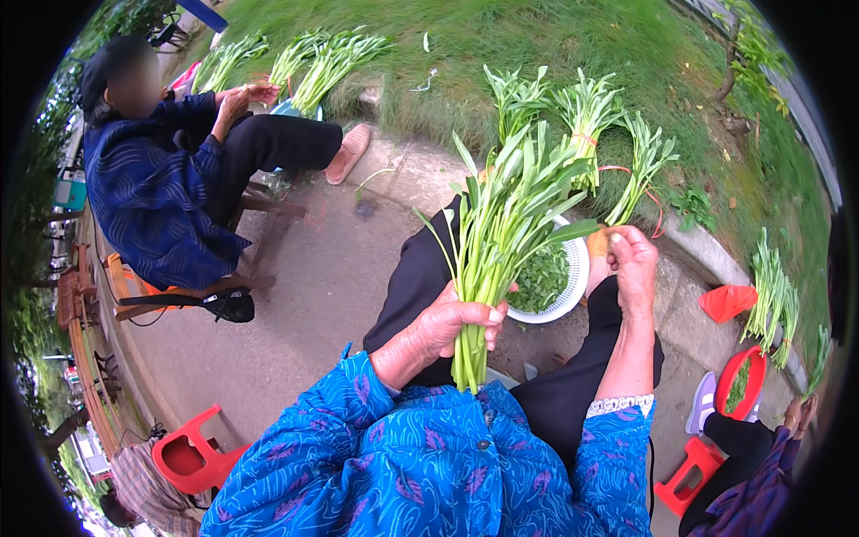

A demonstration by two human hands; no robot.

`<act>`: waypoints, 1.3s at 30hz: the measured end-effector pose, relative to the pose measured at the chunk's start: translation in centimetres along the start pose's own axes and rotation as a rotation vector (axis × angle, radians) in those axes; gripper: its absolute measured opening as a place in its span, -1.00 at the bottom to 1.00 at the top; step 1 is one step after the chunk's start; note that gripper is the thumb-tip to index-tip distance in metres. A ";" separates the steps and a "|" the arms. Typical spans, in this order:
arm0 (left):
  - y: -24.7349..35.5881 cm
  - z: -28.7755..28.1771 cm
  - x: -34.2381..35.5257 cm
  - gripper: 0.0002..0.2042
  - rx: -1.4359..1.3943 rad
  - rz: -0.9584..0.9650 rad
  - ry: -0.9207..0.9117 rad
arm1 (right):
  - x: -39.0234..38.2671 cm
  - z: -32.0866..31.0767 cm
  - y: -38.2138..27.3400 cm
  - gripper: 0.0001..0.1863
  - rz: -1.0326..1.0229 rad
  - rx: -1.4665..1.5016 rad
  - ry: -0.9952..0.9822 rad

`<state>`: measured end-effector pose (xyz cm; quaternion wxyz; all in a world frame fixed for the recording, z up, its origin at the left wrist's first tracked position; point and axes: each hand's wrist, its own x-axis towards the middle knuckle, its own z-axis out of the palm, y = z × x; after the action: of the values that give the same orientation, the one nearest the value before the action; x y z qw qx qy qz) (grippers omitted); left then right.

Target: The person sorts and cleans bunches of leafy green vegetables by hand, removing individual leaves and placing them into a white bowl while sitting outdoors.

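My left hand (452, 324) is wrapped round the lower stems of a large bunch of water spinach (497, 242). The bunch stands upright over my lap, its leaves fanning away from me. One long leaf (573, 232) reaches sideways out of it toward my right hand (632, 259). The fingers of that hand are pinched together just beyond the leaf's tip; whether they grip it I cannot make out. Below the leaf, a white slotted basket (577, 285) stands between my legs with plucked green leaves (541, 279) in it, partly hidden behind the bunch.
Tied bunches of greens (586, 121) lie on the grass past the stone kerb (420, 166). At the left a seated person (170, 206) handles other greens (335, 67). Right of me are a red bag (727, 303), a red basin (743, 385), a red stool (689, 474) and another person's hands (799, 414).
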<state>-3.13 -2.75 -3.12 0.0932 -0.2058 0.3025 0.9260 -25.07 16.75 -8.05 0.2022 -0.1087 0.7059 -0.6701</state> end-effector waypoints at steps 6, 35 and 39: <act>0.2 -0.1 -0.3 -0.43 -0.056 -0.008 -0.051 | -1.5 1.9 0.4 -0.79 0.148 -0.447 -0.329; 0.1 -2.0 -0.4 -0.38 -0.137 -0.120 -0.190 | 1.4 -1.8 -2.8 -0.64 -0.448 0.020 0.233; -0.2 -1.8 -0.4 -0.38 -0.117 -0.158 -0.190 | 2.2 -2.4 -3.7 -0.56 -0.509 -0.052 0.152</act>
<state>-2.18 -3.70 -4.32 0.1818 -0.1456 0.2205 0.9472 -28.53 17.66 -4.62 -0.0293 -0.2372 0.6859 -0.6873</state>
